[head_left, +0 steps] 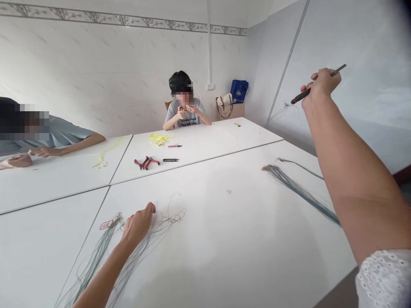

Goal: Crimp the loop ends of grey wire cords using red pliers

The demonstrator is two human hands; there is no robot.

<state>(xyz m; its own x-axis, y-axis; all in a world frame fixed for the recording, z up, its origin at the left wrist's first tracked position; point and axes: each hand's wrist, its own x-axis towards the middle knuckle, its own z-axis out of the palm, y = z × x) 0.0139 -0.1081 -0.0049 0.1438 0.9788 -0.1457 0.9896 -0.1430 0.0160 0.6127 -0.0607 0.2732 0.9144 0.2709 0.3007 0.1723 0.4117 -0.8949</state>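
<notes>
My right hand [323,87] is raised at the upper right, its fingers wrapped round a slim tool [301,96] with a black-and-red handle and a metal shaft. Beside the handle's end hang thin strands [287,105] with a small tangle. Low over the table, my left hand [138,223] is closed, fingertips pinched; whatever is between them is hidden. To its left lies a bundle of grey-green lines [100,246] with a red-marked tag [106,225]. A looser bundle of lines [160,224] with curled ends spreads to its right, partly behind my forearm.
Another thick bundle of lines [297,188] lies on the right of the white table [237,248]. Farther back are red-handled pliers [147,162], black snips [171,160] and yellow strands [158,139]. One person [188,112] sits opposite, another person [64,132] at the left.
</notes>
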